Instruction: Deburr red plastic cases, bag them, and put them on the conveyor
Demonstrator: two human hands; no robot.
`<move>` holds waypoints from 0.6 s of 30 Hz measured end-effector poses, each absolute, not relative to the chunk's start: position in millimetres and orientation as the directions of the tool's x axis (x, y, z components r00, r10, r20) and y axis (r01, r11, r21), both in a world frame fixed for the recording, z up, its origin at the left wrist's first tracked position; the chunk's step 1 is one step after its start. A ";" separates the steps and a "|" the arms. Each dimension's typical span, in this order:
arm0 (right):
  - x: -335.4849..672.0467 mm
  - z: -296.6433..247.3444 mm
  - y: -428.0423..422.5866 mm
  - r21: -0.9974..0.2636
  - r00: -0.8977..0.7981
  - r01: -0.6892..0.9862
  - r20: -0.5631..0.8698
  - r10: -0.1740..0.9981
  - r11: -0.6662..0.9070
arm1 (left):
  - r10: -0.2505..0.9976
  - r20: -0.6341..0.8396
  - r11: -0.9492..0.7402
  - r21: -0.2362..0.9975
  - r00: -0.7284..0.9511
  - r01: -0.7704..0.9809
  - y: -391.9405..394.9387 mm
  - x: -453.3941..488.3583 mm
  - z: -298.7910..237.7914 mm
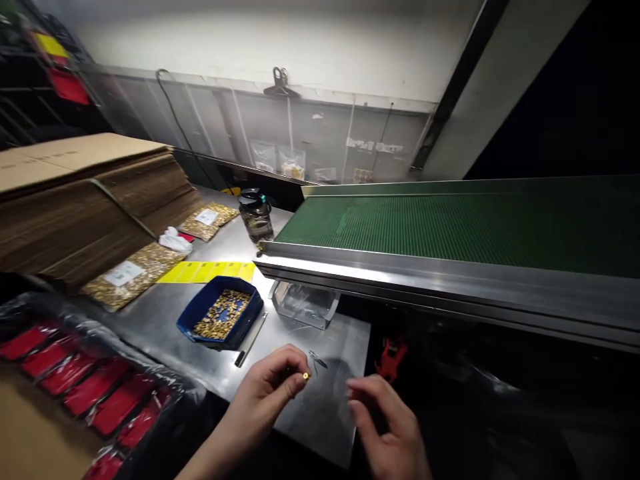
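Between the thumb and forefinger of my left hand (pixel 273 383) is a small round brass fitting (pixel 306 377) with a hole in its end. My right hand (pixel 387 427) hovers to the right of it, thumb and fingers apart, nothing visible between them. Just beyond my left hand, thin metal tweezer-like tools (pixel 318 360) lie on the metal table (pixel 345 340). A blue bin (pixel 193 320) holding many small brass pieces (pixel 220 328) stands farther left, with a black-ended knife-like tool (pixel 251 340) beside it.
A green conveyor belt (pixel 400 223) with a metal side rail (pixel 425 267) crosses the right. Under its end is a clear tray (pixel 305 303). Bags of brass parts (pixel 153 263), yellow labels (pixel 210 271), a dark jar (pixel 256 217) and stacked cardboard (pixel 90 200) stand left. Red-filled packs (pixel 95 387) are lower left.
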State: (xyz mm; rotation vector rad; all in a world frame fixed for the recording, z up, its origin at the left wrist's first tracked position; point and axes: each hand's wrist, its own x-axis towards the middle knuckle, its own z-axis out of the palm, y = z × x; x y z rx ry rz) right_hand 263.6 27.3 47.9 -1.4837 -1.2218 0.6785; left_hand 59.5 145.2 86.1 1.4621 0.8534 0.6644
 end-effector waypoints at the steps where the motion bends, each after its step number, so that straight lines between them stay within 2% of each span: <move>1: 256.5 57.9 36.0 -0.936 0.243 0.315 0.236 0.941 0.153 | 0.803 -0.112 0.071 0.993 0.585 0.094 139.7 68.9 87.4; 3: 250.7 70.7 47.0 -0.930 0.153 0.280 0.287 0.946 0.237 | 0.758 -0.169 0.172 0.983 0.630 0.056 131.7 82.9 86.8; 5: 252.9 73.9 48.4 -0.931 0.134 0.268 0.292 0.947 0.249 | 0.713 -0.238 0.293 0.956 0.659 0.028 125.7 91.7 82.1; 8: 259.2 67.7 39.5 -0.932 0.166 0.279 0.286 0.944 0.234 | 0.641 -0.339 0.484 0.875 0.689 -0.020 116.5 100.1 71.2; 10: 260.9 62.1 32.4 -0.941 0.233 0.272 0.266 0.936 0.200 | 0.584 -0.408 0.633 0.770 0.702 -0.079 110.1 105.0 64.8; 14: 261.9 54.0 22.0 -0.992 0.415 0.090 0.122 0.901 0.093 | 0.495 -0.521 0.837 0.500 0.695 -0.222 100.8 112.3 58.7; 16: 264.1 51.4 16.9 -0.999 0.442 -0.016 0.026 0.896 0.036 | 0.486 -0.541 0.861 0.428 0.686 -0.273 99.1 113.5 58.7; 18: 267.5 50.5 11.2 -0.998 0.423 -0.051 -0.040 0.905 -0.020 | 0.498 -0.540 0.860 0.410 0.679 -0.304 98.8 114.0 60.0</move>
